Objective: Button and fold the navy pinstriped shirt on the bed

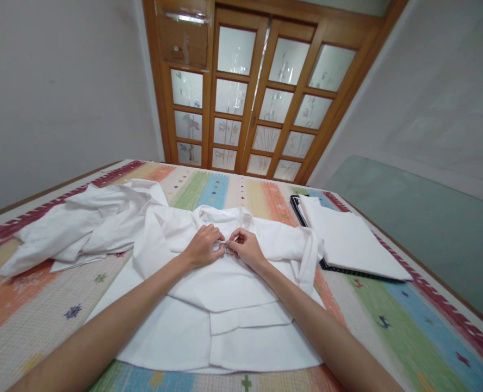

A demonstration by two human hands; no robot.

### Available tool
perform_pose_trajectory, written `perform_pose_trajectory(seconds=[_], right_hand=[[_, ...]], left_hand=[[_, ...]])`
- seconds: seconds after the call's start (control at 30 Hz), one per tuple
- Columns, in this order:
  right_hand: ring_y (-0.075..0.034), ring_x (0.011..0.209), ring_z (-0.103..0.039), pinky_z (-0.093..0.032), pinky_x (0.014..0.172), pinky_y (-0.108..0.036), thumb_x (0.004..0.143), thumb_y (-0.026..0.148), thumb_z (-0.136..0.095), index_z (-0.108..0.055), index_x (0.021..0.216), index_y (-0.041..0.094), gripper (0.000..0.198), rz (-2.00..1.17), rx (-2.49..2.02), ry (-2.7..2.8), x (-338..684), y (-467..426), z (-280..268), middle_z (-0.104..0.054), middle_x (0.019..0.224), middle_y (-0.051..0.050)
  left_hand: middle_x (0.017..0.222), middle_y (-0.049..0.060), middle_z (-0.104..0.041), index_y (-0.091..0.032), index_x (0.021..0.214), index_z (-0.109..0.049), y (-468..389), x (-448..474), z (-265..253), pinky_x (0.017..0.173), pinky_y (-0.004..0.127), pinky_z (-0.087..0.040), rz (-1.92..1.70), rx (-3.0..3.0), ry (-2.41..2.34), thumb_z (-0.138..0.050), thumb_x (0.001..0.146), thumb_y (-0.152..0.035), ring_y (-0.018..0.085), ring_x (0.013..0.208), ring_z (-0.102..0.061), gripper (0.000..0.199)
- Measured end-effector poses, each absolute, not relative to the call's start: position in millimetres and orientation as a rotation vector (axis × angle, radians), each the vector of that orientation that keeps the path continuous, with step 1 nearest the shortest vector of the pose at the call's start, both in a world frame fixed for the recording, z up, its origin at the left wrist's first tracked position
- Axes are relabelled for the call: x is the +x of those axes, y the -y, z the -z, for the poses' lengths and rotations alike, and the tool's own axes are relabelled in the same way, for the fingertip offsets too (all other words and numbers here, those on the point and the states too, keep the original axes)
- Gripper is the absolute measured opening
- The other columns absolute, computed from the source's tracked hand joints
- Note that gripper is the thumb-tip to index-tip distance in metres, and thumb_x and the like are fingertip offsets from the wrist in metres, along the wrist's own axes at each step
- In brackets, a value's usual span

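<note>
A white collared shirt [241,288] lies spread in front of me, its collar at the far side and its hem toward me. Near the collar, my left hand [205,246] pinches the front edge of the shirt. Right beside it, my right hand [245,246] also has its fingers closed on that edge, the two sets of fingertips almost meeting. Any button between them is too small to make out. The fabric below the hands is bunched in loose folds, with the lower front lying flatter.
A crumpled white garment [98,223] lies to the left, up against the shirt. On the right sits a stack of folded clothes [355,239], white on top of dark. Everything rests on a striped, patterned bed cover [372,321]. Wooden glass-paned doors [245,98] stand beyond.
</note>
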State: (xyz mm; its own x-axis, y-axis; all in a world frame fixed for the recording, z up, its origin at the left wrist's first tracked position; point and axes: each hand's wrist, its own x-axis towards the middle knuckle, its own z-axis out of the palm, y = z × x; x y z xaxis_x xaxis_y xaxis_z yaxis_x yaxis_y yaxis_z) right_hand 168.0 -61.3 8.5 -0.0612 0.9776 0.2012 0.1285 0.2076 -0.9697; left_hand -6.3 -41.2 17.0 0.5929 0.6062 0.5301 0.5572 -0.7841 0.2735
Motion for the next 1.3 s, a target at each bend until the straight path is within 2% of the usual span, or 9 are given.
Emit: perform_pose_trajectory(seconds=[0.1, 0.27, 0.57, 0.93, 1.17, 1.3], right_hand=[[-0.010, 0.042, -0.049, -0.040, 0.040, -0.022, 0.062, 0.030, -0.072, -0.054, 0.067, 0.020, 0.021, -1.062, -1.069, 1.371, 167.4, 61.1, -9.3, -0.054, 0.052, 0.006], [-0.009, 0.039, -0.043, -0.036, 0.038, -0.021, 0.059, 0.034, -0.075, -0.052, 0.066, 0.021, 0.027, -1.135, -1.053, 1.294, 166.0, 62.1, -12.5, -0.052, 0.048, 0.006], [-0.009, 0.040, -0.043, -0.034, 0.038, -0.021, 0.063, 0.034, -0.072, -0.050, 0.069, 0.021, 0.026, -1.108, -1.026, 1.370, 167.4, 62.5, -11.8, -0.051, 0.051, 0.007], [-0.008, 0.036, -0.041, -0.031, 0.034, -0.021, 0.062, 0.035, -0.072, -0.049, 0.067, 0.021, 0.027, -1.114, -1.068, 1.419, 167.5, 61.8, -11.2, -0.049, 0.048, 0.008], [-0.008, 0.040, -0.043, -0.032, 0.038, -0.019, 0.062, 0.028, -0.070, -0.052, 0.066, 0.020, 0.021, -1.069, -1.135, 1.500, 170.7, 58.1, -8.3, -0.050, 0.049, 0.007], [-0.007, 0.037, -0.041, -0.029, 0.035, -0.019, 0.059, 0.029, -0.072, -0.053, 0.066, 0.020, 0.023, -1.196, -1.131, 1.418, 171.1, 59.7, -14.3, -0.050, 0.047, 0.008]], left_hand=[[0.080, 0.005, -0.063, -0.018, 0.085, -0.062, 40.8, -5.7, -16.6, 0.077, 0.035, -0.040, -0.924, 2.716, -1.033, -0.057, 0.079, -0.018, 0.021, 0.081, -0.054, 0.008], [0.079, 0.004, -0.064, -0.018, 0.082, -0.063, 38.7, -4.9, -15.4, 0.078, 0.035, -0.041, -0.893, 2.617, -1.068, -0.052, 0.085, -0.019, 0.020, 0.081, -0.055, 0.011], [0.079, 0.003, -0.064, -0.019, 0.082, -0.061, 38.1, -6.4, -15.0, 0.081, 0.036, -0.041, -0.968, 2.458, -1.008, -0.050, 0.088, -0.023, 0.019, 0.081, -0.055, 0.014], [0.079, 0.004, -0.062, -0.018, 0.084, -0.059, 41.7, -5.9, -13.7, 0.078, 0.036, -0.040, -0.983, 2.577, -1.007, -0.049, 0.089, -0.020, 0.020, 0.082, -0.053, 0.012], [0.082, 0.005, -0.061, -0.019, 0.086, -0.059, 43.8, -5.4, -12.8, 0.077, 0.036, -0.041, -0.902, 2.693, -1.030, -0.047, 0.089, -0.020, 0.021, 0.083, -0.052, 0.012], [0.079, 0.004, -0.061, -0.019, 0.084, -0.059, 43.4, -5.2, -13.7, 0.077, 0.036, -0.040, -0.911, 2.659, -1.041, -0.050, 0.086, -0.019, 0.021, 0.081, -0.052, 0.009]])
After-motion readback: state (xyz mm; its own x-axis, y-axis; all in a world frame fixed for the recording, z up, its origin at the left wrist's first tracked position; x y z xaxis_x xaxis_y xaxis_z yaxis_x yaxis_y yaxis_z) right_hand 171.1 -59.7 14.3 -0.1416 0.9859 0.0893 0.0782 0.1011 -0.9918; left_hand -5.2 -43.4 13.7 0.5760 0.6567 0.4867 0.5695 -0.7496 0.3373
